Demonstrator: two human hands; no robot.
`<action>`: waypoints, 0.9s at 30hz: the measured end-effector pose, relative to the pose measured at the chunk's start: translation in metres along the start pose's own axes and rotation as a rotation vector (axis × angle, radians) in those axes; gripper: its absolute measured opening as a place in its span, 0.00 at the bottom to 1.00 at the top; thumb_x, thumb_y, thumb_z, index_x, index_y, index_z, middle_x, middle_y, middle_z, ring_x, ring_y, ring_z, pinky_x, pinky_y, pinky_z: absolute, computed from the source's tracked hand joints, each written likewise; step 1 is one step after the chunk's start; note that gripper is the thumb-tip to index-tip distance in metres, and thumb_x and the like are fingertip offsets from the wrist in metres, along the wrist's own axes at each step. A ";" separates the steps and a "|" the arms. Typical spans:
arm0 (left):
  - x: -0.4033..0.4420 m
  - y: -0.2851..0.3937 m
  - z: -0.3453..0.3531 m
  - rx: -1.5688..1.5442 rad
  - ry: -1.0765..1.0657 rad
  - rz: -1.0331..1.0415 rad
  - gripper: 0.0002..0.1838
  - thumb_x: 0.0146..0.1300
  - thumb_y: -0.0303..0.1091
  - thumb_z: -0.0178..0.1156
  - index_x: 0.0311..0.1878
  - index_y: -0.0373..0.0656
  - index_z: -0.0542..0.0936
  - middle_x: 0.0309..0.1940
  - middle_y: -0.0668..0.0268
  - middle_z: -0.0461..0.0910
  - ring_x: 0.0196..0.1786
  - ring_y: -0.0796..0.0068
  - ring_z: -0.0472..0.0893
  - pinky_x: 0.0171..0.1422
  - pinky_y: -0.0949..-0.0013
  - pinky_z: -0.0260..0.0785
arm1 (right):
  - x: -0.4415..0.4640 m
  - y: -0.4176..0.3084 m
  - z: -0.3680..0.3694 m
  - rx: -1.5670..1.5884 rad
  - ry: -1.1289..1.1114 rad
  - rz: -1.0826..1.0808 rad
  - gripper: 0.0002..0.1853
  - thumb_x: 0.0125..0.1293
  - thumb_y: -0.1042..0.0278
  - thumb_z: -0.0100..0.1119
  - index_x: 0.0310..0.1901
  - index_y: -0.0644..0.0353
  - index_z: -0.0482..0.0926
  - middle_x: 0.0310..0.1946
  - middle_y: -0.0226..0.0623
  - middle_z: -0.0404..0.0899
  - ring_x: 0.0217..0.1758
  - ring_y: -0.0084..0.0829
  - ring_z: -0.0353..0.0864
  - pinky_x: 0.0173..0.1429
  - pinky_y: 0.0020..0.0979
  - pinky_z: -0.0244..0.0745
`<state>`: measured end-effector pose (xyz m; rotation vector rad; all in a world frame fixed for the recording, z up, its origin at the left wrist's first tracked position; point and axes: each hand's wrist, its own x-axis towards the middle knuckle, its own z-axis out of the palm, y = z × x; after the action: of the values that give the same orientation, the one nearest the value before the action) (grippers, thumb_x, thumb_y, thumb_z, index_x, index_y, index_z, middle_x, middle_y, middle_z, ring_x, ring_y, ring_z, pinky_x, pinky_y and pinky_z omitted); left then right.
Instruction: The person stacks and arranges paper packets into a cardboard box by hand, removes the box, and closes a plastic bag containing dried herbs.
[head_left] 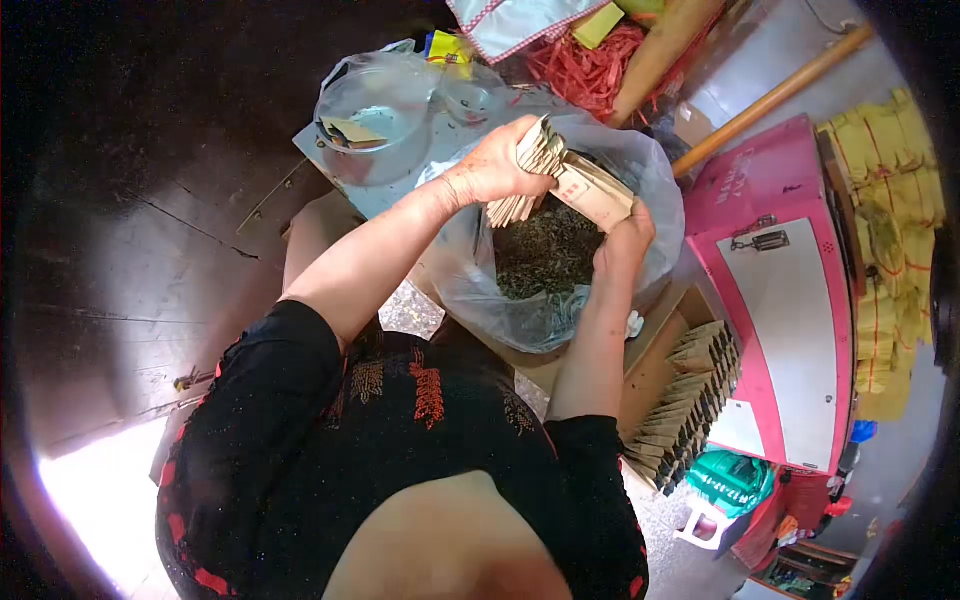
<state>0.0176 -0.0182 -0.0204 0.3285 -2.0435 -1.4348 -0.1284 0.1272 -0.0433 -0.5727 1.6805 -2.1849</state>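
My left hand (503, 163) is closed around a fanned stack of brown paper packets (541, 148). Printed brown packets (592, 193) stretch from it to my right hand (628, 238), whose fingers pinch their far end. Both hands are above a large clear plastic bag (460, 275) whose mouth gapes around dark, dried, leaf-like material (545, 250). Whether the packets in my hands contain anything, I cannot tell.
A cardboard box (640, 395) at lower right has rows of packets (690, 400) standing in it. A plastic-covered round tub (375, 115) stands upper left. A pink-and-white cabinet (775, 290) and a wooden pole (775, 100) are on the right, near red shredded strips (595, 75).
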 end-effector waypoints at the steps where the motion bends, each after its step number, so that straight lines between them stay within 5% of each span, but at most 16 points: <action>1: -0.001 0.000 -0.001 0.023 -0.045 0.010 0.27 0.41 0.34 0.68 0.48 0.40 0.73 0.38 0.65 0.77 0.44 0.76 0.75 0.53 0.71 0.67 | -0.002 0.002 0.003 0.021 -0.054 -0.057 0.12 0.60 0.79 0.47 0.43 0.68 0.77 0.34 0.36 0.81 0.24 0.18 0.75 0.23 0.18 0.66; 2: -0.002 0.000 -0.001 -0.054 -0.052 -0.015 0.26 0.41 0.34 0.68 0.47 0.39 0.73 0.37 0.65 0.76 0.43 0.77 0.75 0.53 0.71 0.67 | -0.004 0.002 0.004 0.059 -0.083 -0.013 0.11 0.60 0.78 0.49 0.43 0.68 0.77 0.35 0.36 0.81 0.29 0.20 0.78 0.28 0.19 0.71; 10: 0.012 -0.006 0.010 0.108 0.043 -0.049 0.24 0.40 0.34 0.68 0.43 0.40 0.73 0.34 0.63 0.76 0.40 0.73 0.76 0.48 0.69 0.68 | 0.002 0.005 0.000 -0.024 -0.253 0.195 0.11 0.58 0.75 0.55 0.42 0.66 0.78 0.36 0.34 0.80 0.29 0.21 0.78 0.27 0.20 0.70; 12: 0.013 -0.003 0.013 0.110 0.072 -0.060 0.24 0.40 0.34 0.68 0.43 0.40 0.73 0.35 0.62 0.76 0.40 0.72 0.76 0.48 0.68 0.69 | 0.010 0.011 -0.011 -0.192 -0.251 0.228 0.12 0.57 0.75 0.56 0.43 0.67 0.78 0.37 0.34 0.80 0.33 0.21 0.77 0.34 0.21 0.71; 14: 0.017 -0.010 0.017 0.154 0.068 0.014 0.25 0.40 0.35 0.68 0.43 0.39 0.73 0.36 0.60 0.77 0.40 0.68 0.77 0.46 0.67 0.70 | 0.018 0.011 -0.028 -0.401 -0.345 0.130 0.16 0.55 0.76 0.55 0.47 0.70 0.77 0.41 0.37 0.79 0.42 0.27 0.77 0.48 0.26 0.69; 16: 0.016 0.001 0.022 0.034 -0.023 -0.125 0.21 0.40 0.36 0.67 0.40 0.45 0.76 0.30 0.61 0.79 0.37 0.65 0.79 0.41 0.65 0.72 | 0.013 -0.009 -0.038 -0.735 -0.271 0.000 0.19 0.52 0.79 0.49 0.48 0.69 0.76 0.43 0.42 0.78 0.44 0.31 0.76 0.50 0.28 0.69; 17: 0.014 0.006 0.023 0.040 0.011 -0.087 0.21 0.38 0.37 0.68 0.40 0.47 0.76 0.30 0.61 0.79 0.37 0.64 0.79 0.41 0.64 0.72 | 0.009 -0.019 -0.034 -0.502 -0.295 0.075 0.20 0.51 0.80 0.48 0.48 0.67 0.77 0.44 0.44 0.78 0.46 0.33 0.76 0.51 0.28 0.70; 19: 0.015 0.012 0.027 0.213 0.056 -0.049 0.22 0.35 0.39 0.68 0.39 0.49 0.77 0.30 0.61 0.79 0.36 0.61 0.79 0.41 0.61 0.71 | 0.024 -0.019 -0.052 -0.811 -0.184 -0.243 0.23 0.49 0.82 0.49 0.51 0.66 0.75 0.46 0.42 0.77 0.48 0.33 0.75 0.53 0.30 0.69; 21: 0.013 0.032 0.024 0.353 0.047 -0.021 0.23 0.35 0.38 0.67 0.40 0.47 0.75 0.29 0.56 0.78 0.36 0.55 0.79 0.41 0.59 0.71 | 0.003 -0.044 -0.017 -0.906 -0.426 -0.411 0.32 0.44 0.79 0.53 0.58 0.68 0.67 0.48 0.43 0.74 0.53 0.33 0.70 0.58 0.35 0.65; 23: 0.009 0.044 0.025 0.389 -0.010 0.135 0.24 0.34 0.38 0.67 0.40 0.45 0.74 0.29 0.55 0.78 0.36 0.53 0.79 0.41 0.59 0.70 | -0.011 -0.059 0.009 -1.085 -0.628 -0.186 0.30 0.43 0.79 0.56 0.54 0.68 0.68 0.47 0.39 0.74 0.51 0.33 0.71 0.57 0.32 0.64; 25: 0.004 0.060 0.018 0.447 -0.128 0.213 0.24 0.34 0.38 0.67 0.39 0.44 0.73 0.29 0.57 0.78 0.36 0.53 0.79 0.41 0.58 0.70 | 0.022 -0.021 -0.016 -0.520 -0.773 -0.096 0.29 0.43 0.78 0.61 0.52 0.66 0.69 0.45 0.36 0.74 0.48 0.31 0.72 0.55 0.30 0.64; 27: 0.011 0.053 0.025 0.420 -0.132 0.257 0.25 0.33 0.38 0.68 0.38 0.43 0.73 0.30 0.57 0.78 0.37 0.53 0.79 0.40 0.58 0.70 | 0.022 -0.014 -0.008 -0.608 -0.685 -0.268 0.28 0.43 0.77 0.63 0.51 0.66 0.71 0.43 0.36 0.75 0.46 0.29 0.73 0.53 0.29 0.66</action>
<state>0.0011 0.0156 0.0266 0.1342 -2.3904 -0.8905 -0.1520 0.1269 -0.0295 -1.5656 1.8859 -1.3076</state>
